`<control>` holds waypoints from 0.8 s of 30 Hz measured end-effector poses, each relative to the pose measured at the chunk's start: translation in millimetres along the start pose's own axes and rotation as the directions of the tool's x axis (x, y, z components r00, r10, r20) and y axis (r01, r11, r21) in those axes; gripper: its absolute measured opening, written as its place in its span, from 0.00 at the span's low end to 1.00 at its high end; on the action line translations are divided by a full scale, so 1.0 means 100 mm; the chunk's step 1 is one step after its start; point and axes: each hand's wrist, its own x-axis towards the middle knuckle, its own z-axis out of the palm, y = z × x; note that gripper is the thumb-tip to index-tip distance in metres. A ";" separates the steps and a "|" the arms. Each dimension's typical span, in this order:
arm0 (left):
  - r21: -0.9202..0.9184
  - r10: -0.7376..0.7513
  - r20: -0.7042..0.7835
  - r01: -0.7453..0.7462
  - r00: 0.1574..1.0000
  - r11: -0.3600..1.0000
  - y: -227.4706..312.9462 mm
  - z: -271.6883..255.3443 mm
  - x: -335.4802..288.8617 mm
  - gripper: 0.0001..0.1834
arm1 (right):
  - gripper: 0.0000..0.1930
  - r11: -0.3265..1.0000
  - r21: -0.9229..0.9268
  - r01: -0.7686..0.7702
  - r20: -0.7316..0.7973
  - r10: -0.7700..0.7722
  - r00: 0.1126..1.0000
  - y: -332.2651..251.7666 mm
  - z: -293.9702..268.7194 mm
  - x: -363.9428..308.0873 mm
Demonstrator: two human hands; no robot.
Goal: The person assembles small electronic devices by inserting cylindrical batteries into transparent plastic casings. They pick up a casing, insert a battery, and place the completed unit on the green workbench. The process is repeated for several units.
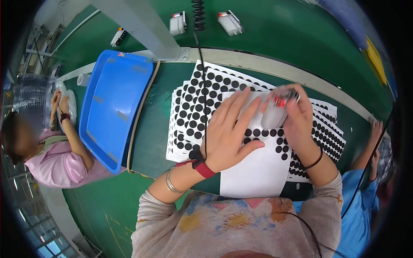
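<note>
- Stretching across the far side, a green surface (pixel 275 36) lies beyond a pale rail (pixel 241 58); on the near side is a green worktable (pixel 148 142).
- A co-worker in pink (pixel 60 165) is at the left, both hands raised near clear plastic wrap; another in blue (pixel 355 215) is partly visible at the right.
- A blue tray (pixel 112 103) sits left of the papers, with a few strips of tape across it.
- A spread stack of white sheets with black dots (pixel 187 107) covers the middle of the worktable, edges fanned unevenly.
- On top lies a mostly bare white sheet (pixel 254 176), with rows of black dots left along part of it.
- The left hand (pixel 230 129) is flat, palm down and fingers spread over that sheet, grasping nothing; a red band (pixel 203 169) circles its wrist.
- The right hand (pixel 301 122) grasps a small translucent case between thumb and fingers, somewhat blurred.
- That held case (pixel 275 115), red and black at its upper end, is tilted just beside the left fingertips, above the dotted sheets; whether it touches them I cannot tell.
- Three similar cases (pixel 231 23) lie apart on the far green surface.
</note>
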 end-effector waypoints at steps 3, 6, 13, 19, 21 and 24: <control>0.200 -0.017 0.124 -0.008 0.992 0.980 -0.01 0.02 -0.02 0.36 | 0.15 0.986 0.140 -0.091 -0.220 0.120 0.968 -0.16 -0.11 0.22; 0.211 -0.007 0.127 -0.020 0.992 0.977 -0.02 0.03 -0.02 0.34 | 0.15 0.992 0.053 -0.116 -0.364 0.128 0.923 -0.22 -0.42 0.50; 0.208 -0.025 0.124 -0.001 0.992 0.978 -0.03 0.02 0.00 0.35 | 0.25 0.797 -0.601 0.059 -0.440 -0.391 0.809 -0.19 -1.67 1.23; 0.230 -0.018 0.080 -0.001 0.997 0.973 0.01 0.00 0.03 0.29 | 0.26 0.033 -0.995 -0.093 -0.093 -0.636 0.766 -0.14 -2.32 1.25; 0.287 0.022 0.073 -0.042 0.997 0.957 0.00 0.01 0.00 0.24 | 0.24 0.038 -0.999 -0.027 -0.044 -0.628 0.777 -0.11 -2.21 1.25; 0.305 0.105 0.010 -0.103 0.994 0.947 0.02 0.03 -0.01 0.15 | 0.24 0.255 -0.961 -0.107 -0.220 -0.470 0.855 -0.12 -2.11 1.18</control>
